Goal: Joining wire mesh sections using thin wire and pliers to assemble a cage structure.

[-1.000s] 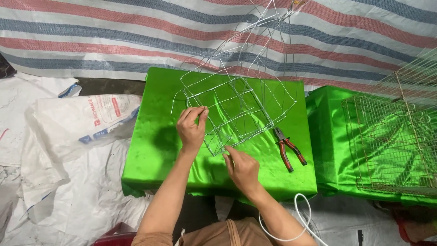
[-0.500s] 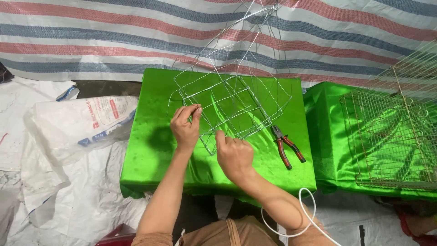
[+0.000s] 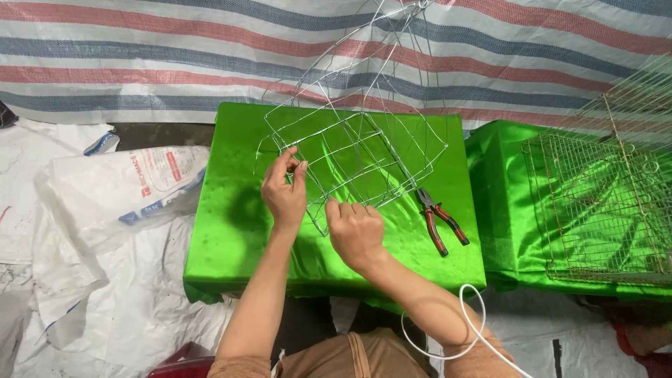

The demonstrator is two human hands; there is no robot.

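Resting on a table covered with shiny green cloth [image 3: 231,231], a frame of thin silver wire [image 3: 357,150] stands between the person's two hands. It is built as a grid of squares, and some long wires rise from it toward the striped tarp [image 3: 175,63] behind. The near left corner of the frame is where both hands work.

The left hand [image 3: 285,192] pinches one wire of the grid between thumb and fingertips; the fingers are closed on it, near the left edge of the frame. The right hand [image 3: 357,231] is curled over the lowest corner of the frame, with the knuckles up. Its fingers bend around the wire there, so it is grasping the frame, but I cannot see the fingertips.

Just beside the frame, on the right, lie pliers with red and black handles [image 3: 441,220], on the cloth and apart from both hands. Further right, a second green-covered surface [image 3: 497,175] carries a finished wire mesh cage [image 3: 602,210]. On the floor at the left there is a white plastic sack [image 3: 119,189] on white sheets. A white cable [image 3: 455,329] loops near the right forearm.
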